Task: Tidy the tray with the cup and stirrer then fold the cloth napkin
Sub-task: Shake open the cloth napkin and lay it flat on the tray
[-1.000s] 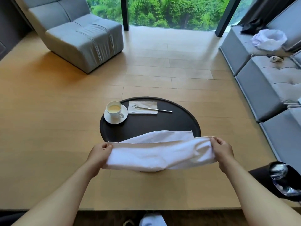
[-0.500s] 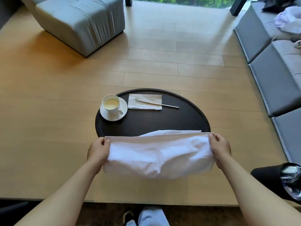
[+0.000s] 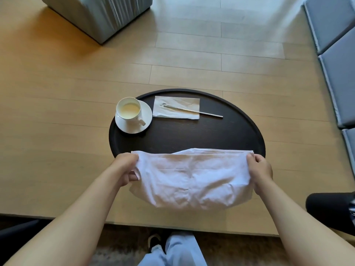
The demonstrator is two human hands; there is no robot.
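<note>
A person is holding a white cloth napkin (image 3: 192,179) stretched between both hands over the near edge of a round black tray (image 3: 221,135), which is sitting on a pale wooden bench (image 3: 57,131). The left hand (image 3: 124,168) is pinching the napkin's left end, fingers curled around the fabric with a fingertip showing beneath it, and the right hand (image 3: 260,172) is gripping the right end in the same closed way. The napkin is lying doubled, its upper edges running nearly straight from hand to hand while the lower part is sagging in a rumpled curve that is covering the near rim of the tray. At the far left of the tray, a white cup (image 3: 129,110) holding a pale yellowish liquid is standing upright on a white saucer (image 3: 143,122), its handle pointing toward the near right. Just beside the saucer, to the right, a white paper napkin (image 3: 184,103) is lying flat, and a thin metal stirrer (image 3: 194,111) is resting across it, its right end reaching past the paper onto the dark tray. Beyond the bench, a grey upholstered seat (image 3: 99,14) is standing at the upper left and grey cushions (image 3: 336,60) are lining the right side. Light blue trouser legs (image 3: 178,250) and a dark shoe (image 3: 154,241) are showing below the bench edge.
</note>
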